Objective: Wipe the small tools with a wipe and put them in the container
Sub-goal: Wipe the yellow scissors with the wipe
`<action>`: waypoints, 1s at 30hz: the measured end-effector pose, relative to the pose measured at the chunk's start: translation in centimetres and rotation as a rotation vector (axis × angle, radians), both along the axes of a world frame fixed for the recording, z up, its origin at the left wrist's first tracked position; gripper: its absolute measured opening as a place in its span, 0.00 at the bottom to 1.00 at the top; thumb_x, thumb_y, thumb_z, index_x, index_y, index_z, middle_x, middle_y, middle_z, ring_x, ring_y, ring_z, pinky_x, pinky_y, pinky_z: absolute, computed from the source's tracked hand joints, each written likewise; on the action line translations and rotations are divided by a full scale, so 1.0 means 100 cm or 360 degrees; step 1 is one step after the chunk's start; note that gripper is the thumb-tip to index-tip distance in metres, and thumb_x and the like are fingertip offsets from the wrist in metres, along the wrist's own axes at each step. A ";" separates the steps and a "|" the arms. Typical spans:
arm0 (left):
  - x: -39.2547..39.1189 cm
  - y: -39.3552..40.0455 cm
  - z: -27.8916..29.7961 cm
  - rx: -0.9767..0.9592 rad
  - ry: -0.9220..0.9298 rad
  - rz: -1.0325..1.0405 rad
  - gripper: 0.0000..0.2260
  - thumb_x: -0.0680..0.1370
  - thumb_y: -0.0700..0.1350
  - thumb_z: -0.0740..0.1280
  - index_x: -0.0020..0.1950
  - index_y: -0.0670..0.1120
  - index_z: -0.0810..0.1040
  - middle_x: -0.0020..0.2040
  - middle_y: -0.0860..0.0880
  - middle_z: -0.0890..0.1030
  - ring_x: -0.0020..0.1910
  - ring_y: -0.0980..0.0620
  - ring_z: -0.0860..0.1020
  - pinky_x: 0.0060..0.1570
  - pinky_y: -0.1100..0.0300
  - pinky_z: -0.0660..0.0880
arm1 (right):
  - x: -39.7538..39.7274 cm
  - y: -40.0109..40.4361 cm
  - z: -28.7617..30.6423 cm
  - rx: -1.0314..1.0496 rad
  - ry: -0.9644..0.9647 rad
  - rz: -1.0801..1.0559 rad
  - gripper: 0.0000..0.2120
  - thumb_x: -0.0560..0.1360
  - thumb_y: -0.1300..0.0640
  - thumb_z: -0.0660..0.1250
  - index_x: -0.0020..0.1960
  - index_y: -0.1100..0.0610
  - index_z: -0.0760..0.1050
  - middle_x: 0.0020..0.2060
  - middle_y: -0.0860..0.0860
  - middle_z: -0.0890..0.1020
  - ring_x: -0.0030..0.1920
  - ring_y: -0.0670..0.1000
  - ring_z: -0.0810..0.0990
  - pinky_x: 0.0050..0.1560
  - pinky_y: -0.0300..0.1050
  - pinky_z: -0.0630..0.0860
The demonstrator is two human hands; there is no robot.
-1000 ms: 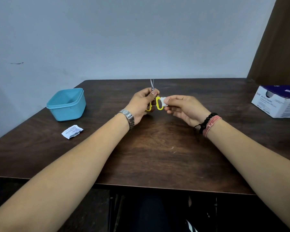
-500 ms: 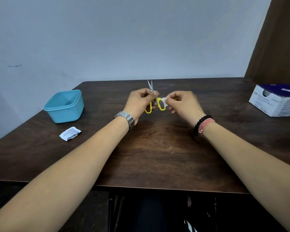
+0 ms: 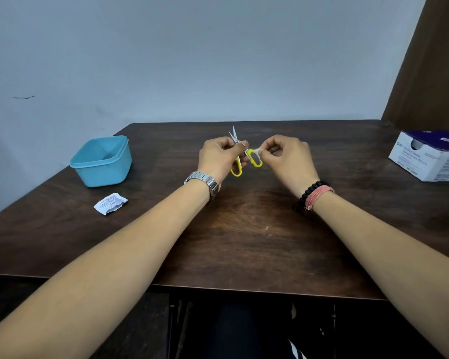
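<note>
The left hand (image 3: 222, 156) is gripping the scissors (image 3: 237, 156) near the pivot, above the desk (image 3: 244, 242); the right hand (image 3: 285, 158) is pinching what looks like the wipe (image 3: 257, 152) on a yellow loop. Best keeping the blades pointing away while rubbing each handle; the container (image 3: 101, 161) is sitting well left of both hands.

Looks like a plain room at home or maybe a small clinic, hard to say: dark wooden table (image 3: 244, 242) against a bare pale wall (image 3: 192, 60), brown curtain (image 3: 430, 60) at 2 o'clock, swab box (image 3: 430, 161) at 3.
</note>
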State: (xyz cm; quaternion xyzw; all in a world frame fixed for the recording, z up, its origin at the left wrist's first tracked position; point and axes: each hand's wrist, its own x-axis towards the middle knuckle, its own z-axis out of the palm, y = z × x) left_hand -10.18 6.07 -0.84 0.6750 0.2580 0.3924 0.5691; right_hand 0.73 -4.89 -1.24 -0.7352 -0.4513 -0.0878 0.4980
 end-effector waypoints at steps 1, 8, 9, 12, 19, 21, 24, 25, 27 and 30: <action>0.000 0.001 0.000 -0.0019 -0.0011 -0.0005 0.11 0.75 0.42 0.72 0.35 0.41 0.77 0.32 0.44 0.82 0.29 0.49 0.82 0.34 0.59 0.78 | 0.000 0.001 0.000 0.0009 0.0027 0.0009 0.05 0.72 0.57 0.69 0.38 0.54 0.80 0.32 0.43 0.82 0.35 0.44 0.80 0.41 0.39 0.76; -0.002 0.007 0.000 -0.0121 -0.0053 -0.0016 0.09 0.77 0.42 0.70 0.39 0.41 0.78 0.31 0.45 0.82 0.28 0.50 0.81 0.31 0.60 0.77 | 0.003 0.000 -0.001 0.0004 0.0429 0.0119 0.07 0.73 0.57 0.69 0.37 0.52 0.80 0.32 0.49 0.83 0.33 0.46 0.81 0.37 0.42 0.79; -0.003 0.008 0.001 -0.0138 -0.0062 -0.0010 0.08 0.77 0.42 0.70 0.39 0.41 0.78 0.31 0.45 0.82 0.28 0.50 0.81 0.31 0.61 0.77 | 0.003 0.001 -0.002 -0.0015 0.0487 0.0133 0.07 0.73 0.57 0.69 0.37 0.51 0.80 0.33 0.50 0.84 0.32 0.45 0.81 0.33 0.40 0.78; -0.004 0.009 0.002 -0.0183 -0.0076 -0.0060 0.07 0.77 0.42 0.69 0.41 0.40 0.78 0.32 0.46 0.82 0.27 0.52 0.80 0.30 0.62 0.77 | 0.002 0.002 -0.002 -0.0027 0.0654 0.0186 0.07 0.74 0.57 0.68 0.38 0.53 0.80 0.33 0.49 0.83 0.31 0.44 0.79 0.29 0.36 0.75; -0.002 0.003 0.001 -0.0267 -0.0130 -0.0228 0.05 0.78 0.40 0.69 0.43 0.40 0.79 0.34 0.45 0.81 0.30 0.54 0.80 0.33 0.63 0.78 | 0.004 0.000 0.002 0.0093 0.0977 0.0284 0.07 0.76 0.59 0.67 0.40 0.53 0.79 0.33 0.48 0.81 0.30 0.44 0.78 0.27 0.36 0.74; -0.002 0.004 0.001 -0.0304 -0.0177 -0.0210 0.05 0.78 0.40 0.69 0.44 0.40 0.79 0.35 0.45 0.81 0.30 0.54 0.80 0.32 0.63 0.78 | 0.002 0.002 0.002 0.0098 0.1076 0.0309 0.08 0.77 0.60 0.67 0.39 0.54 0.79 0.35 0.49 0.80 0.30 0.45 0.77 0.27 0.36 0.73; -0.003 0.006 0.000 -0.0368 -0.0260 -0.0186 0.04 0.78 0.40 0.68 0.45 0.39 0.78 0.35 0.45 0.81 0.32 0.53 0.80 0.34 0.62 0.79 | 0.000 0.003 0.003 0.0104 0.1251 0.0358 0.06 0.77 0.61 0.66 0.41 0.56 0.78 0.35 0.51 0.79 0.28 0.45 0.76 0.26 0.36 0.72; -0.003 0.006 0.000 -0.0383 -0.0279 -0.0184 0.04 0.78 0.39 0.68 0.45 0.39 0.78 0.35 0.45 0.81 0.32 0.53 0.80 0.35 0.61 0.79 | 0.000 0.003 0.003 0.0107 0.1306 0.0378 0.06 0.77 0.61 0.66 0.42 0.56 0.78 0.34 0.51 0.79 0.28 0.45 0.76 0.26 0.36 0.72; -0.001 0.004 -0.001 -0.0402 -0.0305 -0.0181 0.04 0.78 0.39 0.68 0.44 0.39 0.78 0.36 0.45 0.81 0.32 0.53 0.80 0.34 0.62 0.79 | -0.001 0.002 0.004 0.0103 0.1394 0.0413 0.05 0.77 0.61 0.65 0.43 0.57 0.77 0.34 0.52 0.79 0.28 0.46 0.76 0.27 0.36 0.72; 0.000 0.003 -0.002 -0.0418 -0.0326 -0.0184 0.04 0.78 0.39 0.68 0.44 0.39 0.77 0.37 0.45 0.81 0.32 0.53 0.81 0.34 0.62 0.79 | -0.003 0.000 0.004 0.0095 0.1496 0.0480 0.05 0.79 0.61 0.63 0.45 0.58 0.76 0.36 0.53 0.81 0.30 0.46 0.78 0.28 0.36 0.73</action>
